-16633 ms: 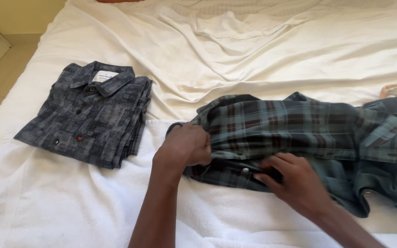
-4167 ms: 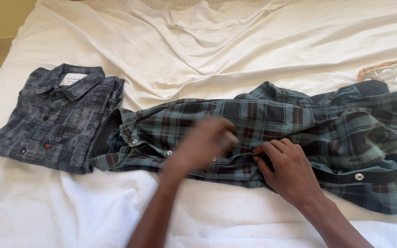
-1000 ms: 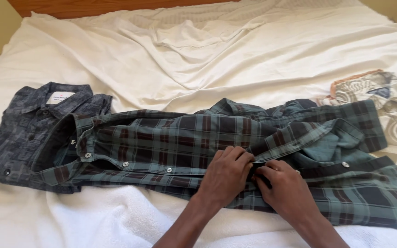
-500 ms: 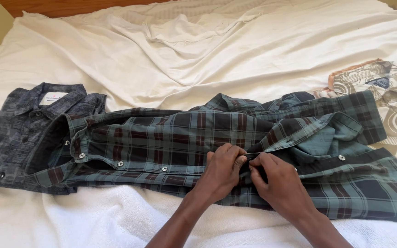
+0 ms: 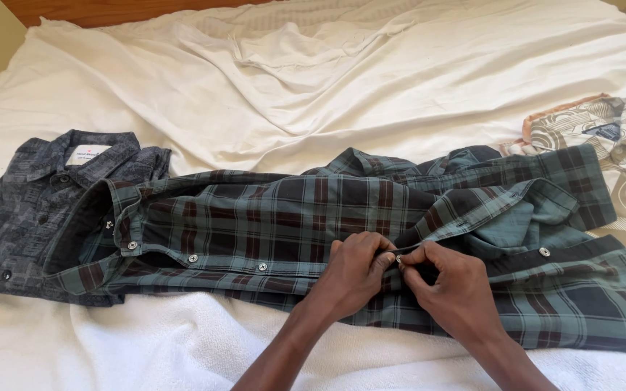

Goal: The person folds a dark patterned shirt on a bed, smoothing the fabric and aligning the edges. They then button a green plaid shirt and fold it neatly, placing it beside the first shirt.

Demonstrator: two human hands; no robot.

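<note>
A green and dark plaid shirt (image 5: 284, 210) lies spread lengthwise across a white bed sheet (image 5: 371, 87), collar at the left. My left hand (image 5: 353, 275) and my right hand (image 5: 447, 286) meet at its front placket near the middle. Both pinch the fabric around a small silver snap button (image 5: 398, 258). Several more snap buttons run along the placket to the left. The shirt's collar end overlaps a folded dark grey patterned shirt (image 5: 30, 210) at the left.
A white and brown patterned garment (image 5: 617, 145) lies at the right edge of the bed. A white towel-like cloth (image 5: 182, 340) sits under the plaid shirt at the front. A wooden headboard (image 5: 110, 9) runs along the top.
Over the earlier frames the plaid shirt was spread out leftward until it overlapped the grey one. In the last second my hands stayed at the placket, fingers closing around a snap button.
</note>
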